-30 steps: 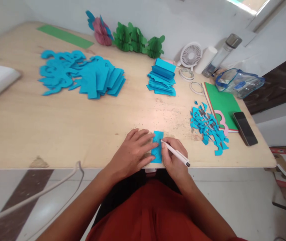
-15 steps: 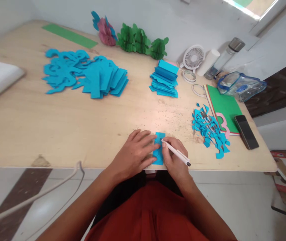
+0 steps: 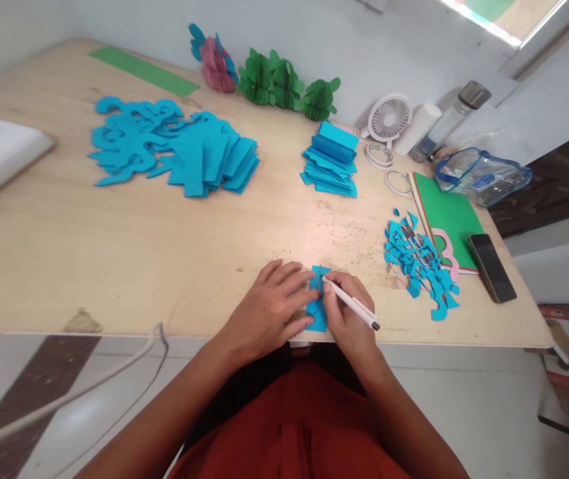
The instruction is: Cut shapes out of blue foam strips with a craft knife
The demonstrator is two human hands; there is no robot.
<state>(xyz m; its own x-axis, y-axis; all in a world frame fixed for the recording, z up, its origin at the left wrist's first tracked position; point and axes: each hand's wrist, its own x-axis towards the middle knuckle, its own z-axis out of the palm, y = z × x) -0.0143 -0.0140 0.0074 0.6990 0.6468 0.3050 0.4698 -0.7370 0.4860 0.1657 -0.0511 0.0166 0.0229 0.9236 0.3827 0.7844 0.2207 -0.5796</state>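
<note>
A small blue paper strip [image 3: 318,320] lies at the table's front edge, with part of a curved drawn line showing on it. My left hand [image 3: 273,306] rests on its left side, fingers spread and flat, the tips on the paper. My right hand [image 3: 351,313] pinches a white pen [image 3: 353,306] with a dark end. The pen's tip is at the upper part of the strip, close to my left fingertips. My fingers hide some of the strip.
Blue cut pieces [image 3: 129,143] lie at the back left, folded blue strips [image 3: 332,159] at the back middle. Blue scraps [image 3: 417,259], a phone [image 3: 492,267] and green sheets [image 3: 456,219] are on the right. A small fan [image 3: 389,118] and bottle [image 3: 451,120] stand behind.
The view has shifted slightly, so the scene sits a little lower and to the right. My hands, the pen and the strip keep nearly the same arrangement.
</note>
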